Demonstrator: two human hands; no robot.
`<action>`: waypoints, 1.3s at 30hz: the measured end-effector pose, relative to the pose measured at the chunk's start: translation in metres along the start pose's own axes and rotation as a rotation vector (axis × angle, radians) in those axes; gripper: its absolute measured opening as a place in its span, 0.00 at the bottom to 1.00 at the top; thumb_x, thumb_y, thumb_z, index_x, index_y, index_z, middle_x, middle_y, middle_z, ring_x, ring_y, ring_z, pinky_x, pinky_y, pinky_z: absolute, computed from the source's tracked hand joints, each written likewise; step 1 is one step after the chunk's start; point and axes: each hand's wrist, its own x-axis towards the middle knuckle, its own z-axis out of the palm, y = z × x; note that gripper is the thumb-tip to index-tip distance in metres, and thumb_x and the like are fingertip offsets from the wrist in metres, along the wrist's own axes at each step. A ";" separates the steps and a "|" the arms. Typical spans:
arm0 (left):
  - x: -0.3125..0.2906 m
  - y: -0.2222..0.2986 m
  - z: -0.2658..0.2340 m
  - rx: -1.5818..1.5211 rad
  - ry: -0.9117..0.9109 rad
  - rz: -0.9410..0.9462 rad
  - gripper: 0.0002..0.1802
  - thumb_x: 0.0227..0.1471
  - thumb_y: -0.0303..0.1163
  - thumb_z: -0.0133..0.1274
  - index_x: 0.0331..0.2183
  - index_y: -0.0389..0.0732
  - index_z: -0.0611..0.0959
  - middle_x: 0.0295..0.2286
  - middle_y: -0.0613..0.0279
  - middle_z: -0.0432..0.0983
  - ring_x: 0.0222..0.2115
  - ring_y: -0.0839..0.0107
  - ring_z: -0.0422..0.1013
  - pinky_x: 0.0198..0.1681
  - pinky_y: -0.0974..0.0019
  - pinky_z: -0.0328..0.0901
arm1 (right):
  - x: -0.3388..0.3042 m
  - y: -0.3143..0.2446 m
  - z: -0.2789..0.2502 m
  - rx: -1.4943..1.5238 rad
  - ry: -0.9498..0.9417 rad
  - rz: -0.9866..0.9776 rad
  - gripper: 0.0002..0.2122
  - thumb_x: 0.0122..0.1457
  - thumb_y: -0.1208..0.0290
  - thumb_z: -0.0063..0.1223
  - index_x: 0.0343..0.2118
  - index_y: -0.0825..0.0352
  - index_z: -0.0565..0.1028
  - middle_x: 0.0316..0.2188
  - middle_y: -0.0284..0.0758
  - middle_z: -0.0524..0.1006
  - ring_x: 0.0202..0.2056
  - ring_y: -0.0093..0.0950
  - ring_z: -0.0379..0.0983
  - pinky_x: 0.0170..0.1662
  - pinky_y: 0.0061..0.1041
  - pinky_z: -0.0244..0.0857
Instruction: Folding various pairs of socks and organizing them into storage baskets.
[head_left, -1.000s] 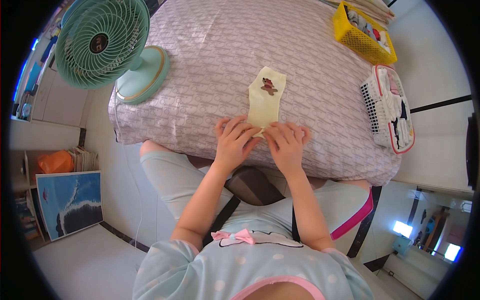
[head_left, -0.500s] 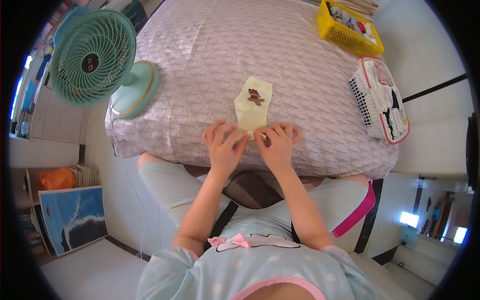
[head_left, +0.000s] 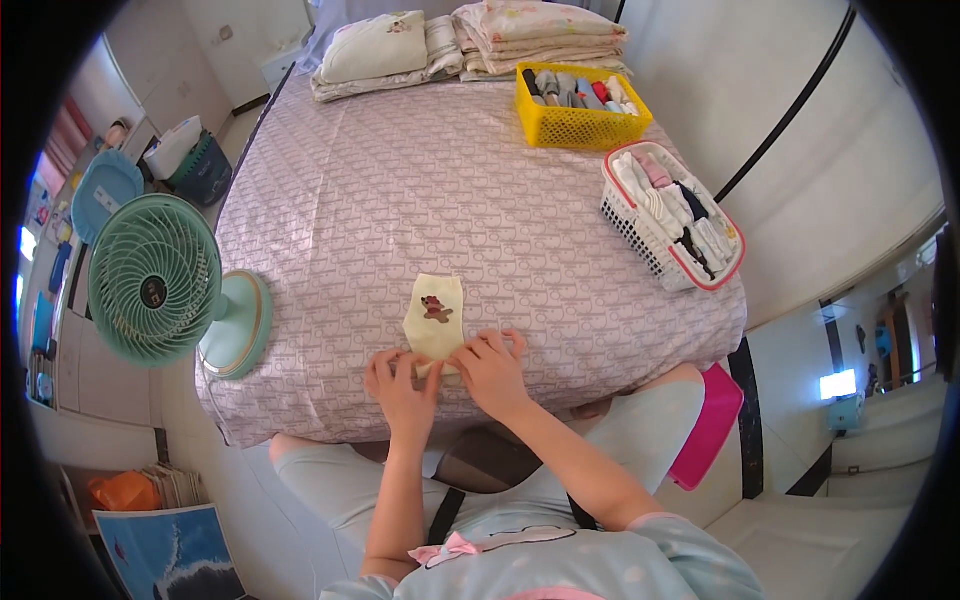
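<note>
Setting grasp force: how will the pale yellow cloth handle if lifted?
Probably floppy: the pale yellow cloth is bunched at its near end, by the left hand and right hand. Likely light, since it looks thin. Its flat part seems unlikely to roll.

the person wore a pale blue top (head_left: pixel 635 577) with white dots, pink edging at the short sleeves and near neckline, and a pink bow (head_left: pixel 447 549) left of a black-outlined shape. the trousers (head_left: pixel 345 484) were pale blue, with black straps (head_left: pixel 447 514) at the lap. the left hand (head_left: pixel 403 396) and right hand (head_left: pixel 490 376) were bare.
</note>
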 end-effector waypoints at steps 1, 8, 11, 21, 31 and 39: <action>0.001 -0.003 -0.001 0.012 0.010 -0.020 0.10 0.46 0.35 0.69 0.32 0.47 0.84 0.38 0.69 0.77 0.52 0.55 0.64 0.54 0.53 0.56 | 0.003 -0.001 0.003 -0.032 -0.017 0.058 0.04 0.56 0.65 0.62 0.32 0.56 0.78 0.35 0.25 0.76 0.46 0.28 0.69 0.58 0.45 0.50; 0.009 -0.013 -0.011 0.021 -0.071 0.289 0.10 0.47 0.33 0.68 0.34 0.48 0.85 0.37 0.70 0.80 0.50 0.62 0.69 0.52 0.55 0.58 | 0.010 0.003 0.009 0.033 0.031 0.088 0.04 0.57 0.68 0.62 0.33 0.58 0.77 0.35 0.27 0.76 0.45 0.29 0.70 0.57 0.45 0.51; 0.021 -0.007 -0.013 0.052 -0.145 0.248 0.09 0.49 0.33 0.66 0.35 0.48 0.85 0.37 0.70 0.80 0.48 0.63 0.70 0.51 0.55 0.58 | 0.003 0.009 0.001 0.341 0.098 0.001 0.08 0.55 0.69 0.62 0.37 0.58 0.78 0.38 0.27 0.77 0.45 0.30 0.70 0.57 0.45 0.52; 0.036 -0.007 -0.019 -0.011 -0.176 0.353 0.10 0.49 0.33 0.64 0.37 0.49 0.85 0.38 0.72 0.80 0.45 0.62 0.70 0.50 0.55 0.58 | 0.021 0.000 -0.004 0.090 -0.101 0.081 0.06 0.56 0.71 0.61 0.37 0.58 0.78 0.36 0.28 0.79 0.42 0.31 0.70 0.53 0.45 0.52; 0.042 -0.002 -0.008 0.054 -0.312 0.146 0.10 0.55 0.38 0.60 0.37 0.45 0.85 0.36 0.70 0.80 0.44 0.63 0.70 0.49 0.57 0.59 | 0.016 -0.003 -0.017 0.070 0.032 -0.012 0.08 0.56 0.68 0.63 0.38 0.60 0.79 0.35 0.26 0.79 0.43 0.30 0.71 0.55 0.42 0.53; 0.041 -0.006 -0.015 -0.072 -0.168 0.316 0.12 0.46 0.34 0.67 0.36 0.47 0.85 0.34 0.70 0.80 0.47 0.64 0.70 0.52 0.53 0.60 | 0.016 0.000 -0.009 0.072 0.004 0.121 0.07 0.57 0.69 0.62 0.38 0.59 0.79 0.36 0.26 0.79 0.44 0.29 0.69 0.56 0.41 0.51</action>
